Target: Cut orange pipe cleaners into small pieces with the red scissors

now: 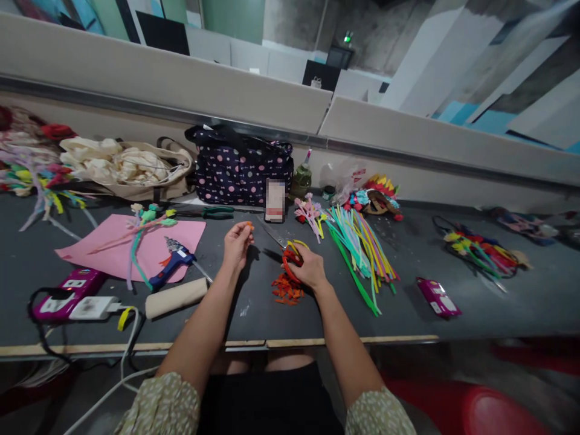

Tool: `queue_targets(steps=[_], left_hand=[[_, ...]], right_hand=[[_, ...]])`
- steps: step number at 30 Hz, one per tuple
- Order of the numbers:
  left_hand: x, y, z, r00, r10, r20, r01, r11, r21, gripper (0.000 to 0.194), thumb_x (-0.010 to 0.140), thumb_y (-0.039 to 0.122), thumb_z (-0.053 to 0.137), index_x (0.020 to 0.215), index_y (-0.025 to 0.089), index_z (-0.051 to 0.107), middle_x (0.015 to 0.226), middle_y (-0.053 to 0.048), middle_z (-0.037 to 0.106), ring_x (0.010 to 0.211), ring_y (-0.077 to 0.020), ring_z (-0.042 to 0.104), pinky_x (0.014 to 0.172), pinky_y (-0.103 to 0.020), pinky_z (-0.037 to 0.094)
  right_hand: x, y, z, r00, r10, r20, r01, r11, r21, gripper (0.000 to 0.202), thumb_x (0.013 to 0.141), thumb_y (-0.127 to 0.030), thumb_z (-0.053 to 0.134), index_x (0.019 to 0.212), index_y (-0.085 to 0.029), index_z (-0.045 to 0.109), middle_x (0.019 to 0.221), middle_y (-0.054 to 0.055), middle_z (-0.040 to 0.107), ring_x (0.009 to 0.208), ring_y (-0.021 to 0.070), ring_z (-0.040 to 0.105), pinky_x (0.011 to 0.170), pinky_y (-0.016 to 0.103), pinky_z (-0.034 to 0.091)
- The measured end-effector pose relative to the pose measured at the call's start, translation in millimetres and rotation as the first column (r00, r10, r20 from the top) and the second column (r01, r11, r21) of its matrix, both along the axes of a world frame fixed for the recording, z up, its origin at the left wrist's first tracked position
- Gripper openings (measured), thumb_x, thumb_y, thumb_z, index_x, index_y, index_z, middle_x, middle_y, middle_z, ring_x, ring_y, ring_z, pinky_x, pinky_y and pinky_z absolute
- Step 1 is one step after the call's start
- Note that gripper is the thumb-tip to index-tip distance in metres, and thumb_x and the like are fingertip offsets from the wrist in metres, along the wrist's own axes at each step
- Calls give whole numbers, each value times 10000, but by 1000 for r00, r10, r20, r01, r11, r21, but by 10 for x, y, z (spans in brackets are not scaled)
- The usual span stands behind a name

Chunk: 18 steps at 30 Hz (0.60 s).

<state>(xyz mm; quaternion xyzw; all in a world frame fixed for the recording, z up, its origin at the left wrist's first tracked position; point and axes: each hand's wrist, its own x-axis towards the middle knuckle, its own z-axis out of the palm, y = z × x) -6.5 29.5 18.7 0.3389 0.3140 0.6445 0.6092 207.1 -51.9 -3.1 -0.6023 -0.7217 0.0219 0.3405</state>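
Note:
My right hand (310, 266) grips a pair of scissors (292, 249) with red and yellow handles, the blades apart and pointing up and left. To their left, my left hand (238, 244) is closed in a pinch on a small orange piece (249, 225), whose kind is too small to make out. Under my right hand lies a pile of short orange-red cut pieces (286, 289) on the dark table (254, 320). Right of that hand spreads a bundle of coloured pipe cleaners (362, 241) in green, white, yellow and pink.
At left are a pink sheet (113, 241), a blue glue gun (174, 263), a cardboard tube (176, 298) and a purple power strip (72, 296) with cables. A dotted bag (235, 166) stands behind, with pliers (217, 212) before it. A purple box (438, 297) lies at right.

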Motion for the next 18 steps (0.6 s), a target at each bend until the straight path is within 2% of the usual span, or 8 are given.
queue_targets(steps=[5,18], left_hand=[[-2,-6,-6,1000,4,9,-4,1000,4,330,629,341,787,860,166,628,739,8,610,531,-48,510,505,-177,424],[20,-1,-1,998,8,58,-7,1000,-21,352,571,305,831,835,150,658,655,28,574,507,-50,510,481,-173,419]], right_hand=[[19,17,-63,1000,9,-29,-8,999,42,497,715,-413,728,1179,-252,649,1129,62,695,1017,248,664,908,398,525],[31,33,-135,999,46,23,-48,996,78,470,762,-436,709,1190,-251,655,1114,38,701,975,202,685,881,319,547]])
